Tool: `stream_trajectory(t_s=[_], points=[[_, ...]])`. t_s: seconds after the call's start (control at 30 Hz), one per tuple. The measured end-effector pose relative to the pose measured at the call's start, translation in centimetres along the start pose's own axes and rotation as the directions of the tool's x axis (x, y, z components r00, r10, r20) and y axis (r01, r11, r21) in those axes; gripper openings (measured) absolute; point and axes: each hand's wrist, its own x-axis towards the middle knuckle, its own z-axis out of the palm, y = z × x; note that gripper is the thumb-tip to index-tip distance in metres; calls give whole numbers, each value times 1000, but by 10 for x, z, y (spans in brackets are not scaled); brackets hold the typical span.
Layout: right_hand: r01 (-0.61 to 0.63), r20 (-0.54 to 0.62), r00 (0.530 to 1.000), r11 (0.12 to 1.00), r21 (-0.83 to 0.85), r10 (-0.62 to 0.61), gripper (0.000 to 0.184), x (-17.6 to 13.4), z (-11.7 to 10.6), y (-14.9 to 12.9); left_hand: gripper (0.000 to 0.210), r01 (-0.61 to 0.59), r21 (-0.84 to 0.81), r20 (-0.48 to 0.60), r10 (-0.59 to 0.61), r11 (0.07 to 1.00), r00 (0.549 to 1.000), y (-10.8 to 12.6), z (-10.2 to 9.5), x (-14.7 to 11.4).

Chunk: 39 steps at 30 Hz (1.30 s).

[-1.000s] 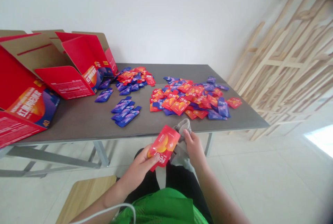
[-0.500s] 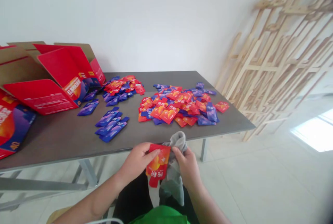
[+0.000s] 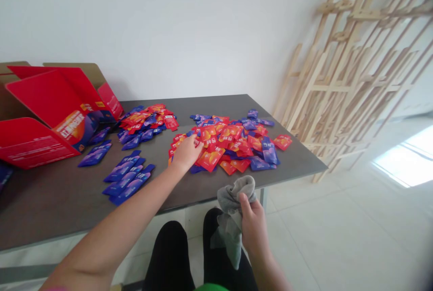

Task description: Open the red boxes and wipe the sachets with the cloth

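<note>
My left hand [image 3: 186,152] reaches over the large pile at its left side. Its fingers are closed at the edge of a red sachet [image 3: 209,136] with orange fruit pictures; the fingertips are partly hidden. Red and purple sachets [image 3: 267,151] lie mixed in this pile. Above my knees, just in front of the table edge, my right hand [image 3: 253,223] is closed around a crumpled grey cloth [image 3: 233,200], which hangs down below the fingers.
Purple sachets [image 3: 125,178] lie in an overlapping row on the dark table [image 3: 57,191]. A smaller mixed pile [image 3: 149,119] stands behind them. An open red carton [image 3: 40,133] is at the left. Wooden easels [image 3: 338,79] lean against the wall at the right.
My left hand has moved from beside the cloth, where it held a red sachet, forward onto the large pile. My right hand keeps the grey cloth, now apart from the left. The view has shifted rightward.
</note>
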Motion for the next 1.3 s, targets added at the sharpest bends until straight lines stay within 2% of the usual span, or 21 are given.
stream_trajectory(t_s=[0.07, 0.13, 0.33, 0.4, 0.47, 0.53, 0.63, 0.77, 0.87, 0.93, 0.97, 1.0, 1.03, 1.07, 1.1, 1.13, 1.17, 1.2, 1.23, 1.3], points=[[11, 9, 1000, 1000, -22, -11, 46, 0, -1, 1, 37, -26, 72, 8, 25, 997, 1000, -16, -7, -22], [21, 9, 1000, 998, -56, -20, 45, 2, -2, 2, 38, -34, 145, -30, 39, 989, 999, -35, -23, -49], [21, 34, 999, 998, -66, -18, 41, 4, 2, 13, 44, 87, 354, -251, 5, 931, 968, -96, -90, -115], [22, 64, 998, 998, -66, -18, 40, 1, 7, 17, 43, 86, 412, -227, 10, 907, 974, -110, -104, -130], [24, 92, 996, 997, -79, -17, 39, -3, 12, 19, 40, 46, 449, -156, 28, 892, 987, -120, -110, -141], [28, 111, 994, 995, -96, -17, 39, -9, 17, 20, 37, 9, 449, -108, 44, 894, 993, -127, -112, -146], [11, 136, 991, 997, -81, 0, 42, -17, 23, 19, 35, 15, 400, -129, 40, 916, 991, -130, -113, -145], [19, 135, 991, 996, -82, -7, 46, -21, 26, 14, 42, 111, 293, -266, -31, 950, 963, -122, -122, -147], [145, 82, 988, 975, -166, -133, 48, -24, 29, 8, 50, 193, 176, -347, -123, 965, 930, -97, -123, -162], [328, 58, 944, 910, -255, -324, 45, -31, 36, 6, 53, 236, -40, -311, -237, 971, 920, -70, -115, -176], [436, 84, 898, 852, -289, -431, 43, -37, 41, 5, 53, 278, -307, -242, -357, 910, 902, -55, -108, -184], [547, 156, 836, 778, -309, -526, 39, -42, 48, 6, 51, 338, -542, -87, -452, 769, 888, -39, -100, -192], [652, 279, 758, 691, -312, -590, 35, -49, 55, 7, 47, 392, -675, 60, -483, 625, 874, -25, -92, -200], [745, 428, 664, 596, -301, -614, 32, -54, 62, 8, 42, 421, -742, 158, -474, 522, 866, -12, -84, -207], [817, 569, 564, 501, -285, -598, 29, -59, 69, 9, 36, 416, -777, 193, -450, 473, 872, -2, -77, -214], [868, 676, 481, 414, -275, -559, 28, -62, 75, 11, 30, 395, -794, 185, -434, 463, 881, 6, -70, -220], [896, 738, 431, 345, -280, -520, 27, -62, 79, 12, 24, 375, -797, 168, -422, 475, 891, 11, -66, -224], [906, 759, 416, 295, -302, -501, 27, -61, 81, 14, 21, 363, -791, 154, -414, 492, 897, 14, -62, -228], [904, 752, 426, 268, -332, -504, 27, -57, 81, 15, 19, 369, -783, 161, -410, 500, 898, 16, -60, -230], [870, 692, 492, 276, -408, -529, 27, -43, 77, 15, 22, 422, -774, 237, -402, 472, 884, 15, -58, -233]])
